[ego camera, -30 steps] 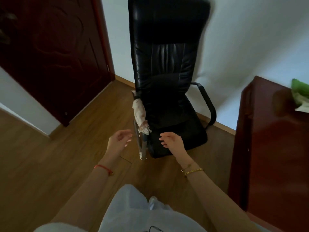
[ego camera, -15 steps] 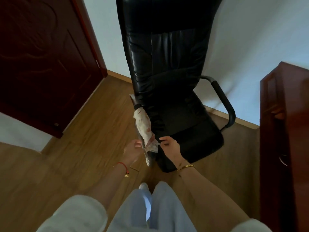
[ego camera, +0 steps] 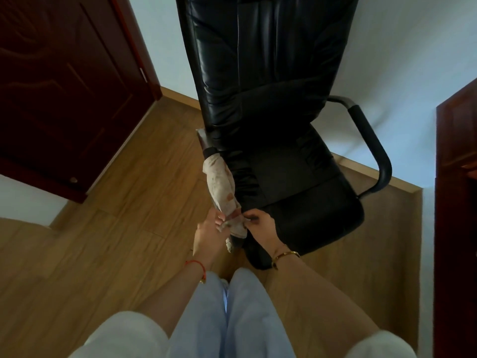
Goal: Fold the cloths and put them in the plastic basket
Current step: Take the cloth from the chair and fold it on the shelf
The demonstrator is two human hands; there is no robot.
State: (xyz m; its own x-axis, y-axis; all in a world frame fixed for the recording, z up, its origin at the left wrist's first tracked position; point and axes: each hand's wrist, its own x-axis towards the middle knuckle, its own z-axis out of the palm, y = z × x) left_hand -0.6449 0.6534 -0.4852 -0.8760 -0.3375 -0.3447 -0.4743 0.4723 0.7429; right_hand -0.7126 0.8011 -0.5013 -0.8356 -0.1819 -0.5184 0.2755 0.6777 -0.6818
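A pale cloth (ego camera: 220,183) with faint reddish marks is wrapped along the left armrest of a black leather office chair (ego camera: 271,130). Its lower end hangs bunched near the seat's front corner. My left hand (ego camera: 209,235) grips that bunched end from the left. My right hand (ego camera: 262,226) pinches the same end from the right, fingertips on the fabric. The two hands nearly touch. No plastic basket is in view.
A dark red door (ego camera: 59,94) stands at the left. A dark wooden cabinet (ego camera: 456,202) fills the right edge. The chair's right armrest (ego camera: 371,143) curves out toward the white wall. Wood floor (ego camera: 103,254) spreads to the left, and my light trousers (ego camera: 227,319) show below.
I have stepped closer to the chair. Both hands moved forward from open in mid-air to closing on the cloth's lower end at the armrest.
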